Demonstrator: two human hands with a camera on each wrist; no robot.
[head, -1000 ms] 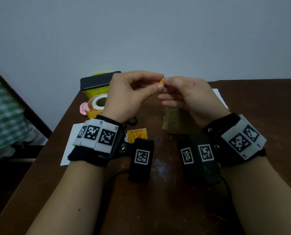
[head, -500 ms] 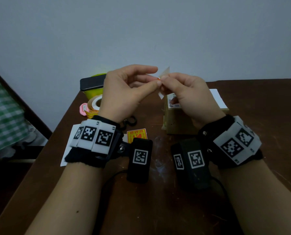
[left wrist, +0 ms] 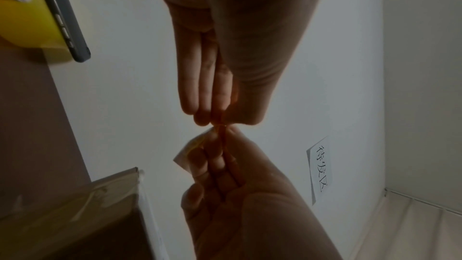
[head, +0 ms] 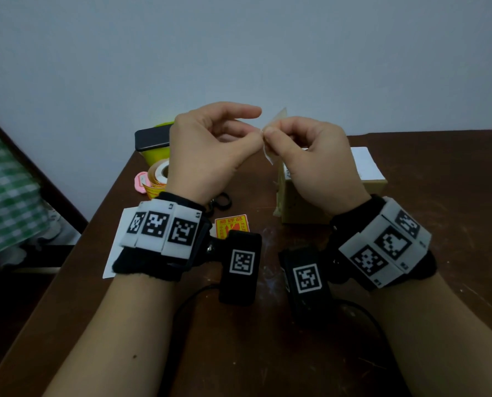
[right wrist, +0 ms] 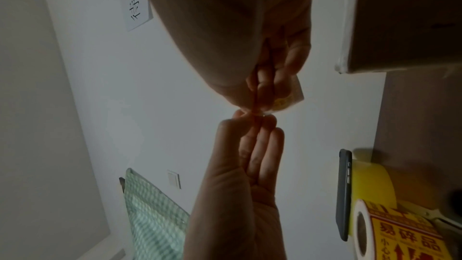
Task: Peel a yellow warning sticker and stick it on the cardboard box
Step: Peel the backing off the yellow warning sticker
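Observation:
Both hands are raised above the table with their fingertips meeting. My right hand (head: pixel 270 134) pinches a small yellow warning sticker on its pale backing (head: pixel 278 117), seen edge-on in the head view and showing yellow print in the right wrist view (right wrist: pixel 290 96). My left hand (head: pixel 257 136) pinches the sticker's near corner between thumb and a finger, with the index finger lifted. The two layers look slightly apart at the pinch (left wrist: pixel 220 128). The cardboard box (head: pixel 302 207) stands on the table below my right hand, a white label (head: pixel 365 164) on its top.
A roll of yellow warning stickers (head: pixel 158 179) lies at the back left, beside a phone (head: pixel 153 137) resting on a yellow roll (head: pixel 157 157). A loose yellow sticker (head: pixel 231 224) and a white sheet (head: pixel 118 245) lie under my left wrist. The table's left edge is close.
Both hands have risen a little above the box. The pale backing now sticks up between the fingertips, and my left index finger has lifted.

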